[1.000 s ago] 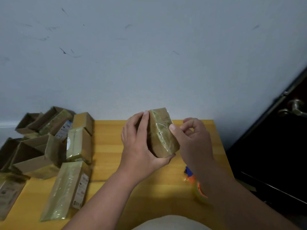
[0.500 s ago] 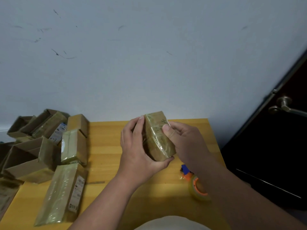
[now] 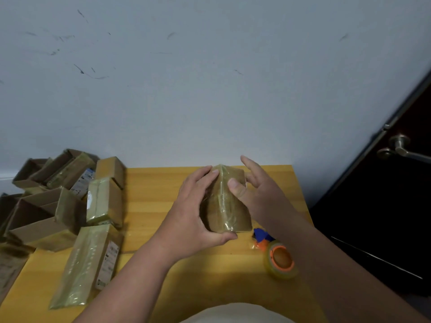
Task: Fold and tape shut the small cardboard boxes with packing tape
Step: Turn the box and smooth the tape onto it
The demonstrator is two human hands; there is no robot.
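Box (image 3: 227, 206) gripped by left hand (image 3: 196, 215), right hand (image 3: 258, 190) thumb pressing it, fingers spread; far side hidden.

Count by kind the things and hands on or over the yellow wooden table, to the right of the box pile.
brown cardboard box wrapped in clear tape: 1
clear tape roll on an orange and blue dispenser: 1
hands: 2, left hand and right hand
Total: 4
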